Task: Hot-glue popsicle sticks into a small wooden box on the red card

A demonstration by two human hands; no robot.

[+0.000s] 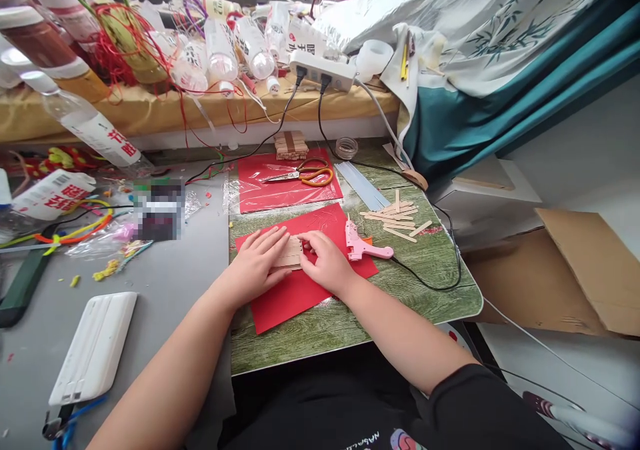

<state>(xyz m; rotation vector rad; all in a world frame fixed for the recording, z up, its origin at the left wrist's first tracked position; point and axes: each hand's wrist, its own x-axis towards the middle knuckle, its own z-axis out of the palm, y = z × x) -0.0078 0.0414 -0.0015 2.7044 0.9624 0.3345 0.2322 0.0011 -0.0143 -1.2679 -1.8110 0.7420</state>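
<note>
My left hand [260,263] lies flat with fingers stretched out on a small panel of wooden craft sticks [291,255]. The panel rests on a red paper sheet [290,293] on the green board. My right hand [327,260] presses on the panel's right edge with fingers curled down on it. A pink glue gun [363,247] lies just right of my right hand, its black cord trailing off to the right.
Loose craft sticks [397,217] lie at the right rear. Orange-handled scissors [303,172] rest on a second red sheet [285,187], behind it a stack of sticks [291,145]. A power strip [323,69], bottles and clutter fill the back. A white case [95,347] lies left.
</note>
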